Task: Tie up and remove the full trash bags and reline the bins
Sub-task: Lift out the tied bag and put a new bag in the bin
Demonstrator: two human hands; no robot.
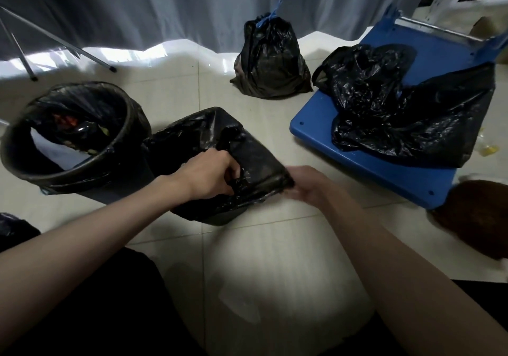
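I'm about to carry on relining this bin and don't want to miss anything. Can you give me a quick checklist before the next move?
1. Left hand grips the black liner at the near bin's rim: ok.
2. Right hand on the liner's edge: blurred, cannot tell.
3. Liner seated all round the rim: cannot tell.
4. Round black bin at left emptied: not ok, rubbish inside.
5. Tied black bag with blue drawstring closed: ok.
6. Spare black bags on the blue stool: ok.

No text, label, brand, number or sign is showing legibly anywhere. The black bags and bins near the hands are showing bare, unprinted surfaces, and the blue board beyond the right hand is carrying no readable marking.
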